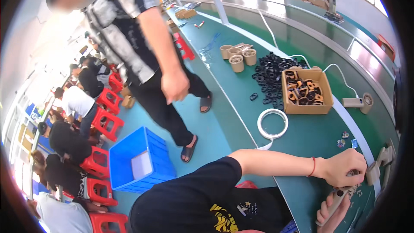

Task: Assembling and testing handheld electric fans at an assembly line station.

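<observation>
Close to the right edge of the head view, my right hand point(333, 214) wraps round a beige handle-shaped part point(333, 209) with a dark round spot near its upper end. My left hand point(345, 166), a red cord at its wrist, is bent over that upper end with curled fingers. Something dark shows under those fingers; I cannot make out what it is. Small pale pieces point(356, 190) lie on the green table beside the hands. Farther off lies a similar beige handle with a ring-shaped head point(359, 102).
Ahead are a cardboard box point(307, 109) of black and orange rings, a pile of black rings point(269, 77), beige cylinders point(236, 63) and a white tape roll point(259, 125). A person point(142, 56) stands left of the table, near a blue crate point(159, 159). Others sit on red stools point(108, 125).
</observation>
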